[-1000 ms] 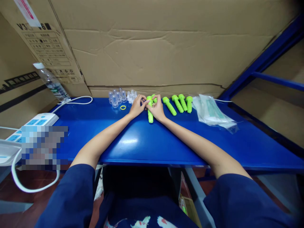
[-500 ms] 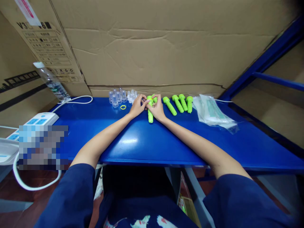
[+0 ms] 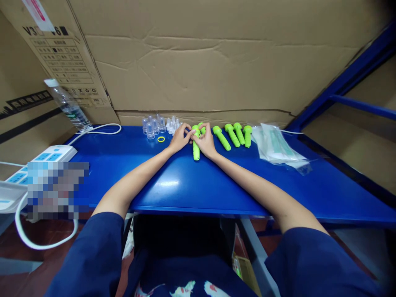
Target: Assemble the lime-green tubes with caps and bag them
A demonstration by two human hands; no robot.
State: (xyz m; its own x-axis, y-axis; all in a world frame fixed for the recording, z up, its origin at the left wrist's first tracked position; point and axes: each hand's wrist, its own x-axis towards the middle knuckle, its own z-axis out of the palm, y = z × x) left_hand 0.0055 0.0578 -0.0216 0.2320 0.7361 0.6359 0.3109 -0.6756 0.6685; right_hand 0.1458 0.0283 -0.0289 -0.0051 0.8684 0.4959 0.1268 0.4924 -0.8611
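Lime-green flashlight (image 3: 196, 152), one: near the worktop (image 3: 173, 189)'s far edge at mid-length, tail toward the near edge. Grip: left hand (image 3: 179, 139) and right hand (image 3: 206, 143) both closed on its head, presumably for steadiness. Four matching flashlights (image 3: 238, 134) lie rightward along the far edge, apparently for easy reach.

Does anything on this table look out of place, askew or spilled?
No spill shows. The bottle at back left looks tilted, though the wide lens may cause that. Pixelation hides part of the table at left.
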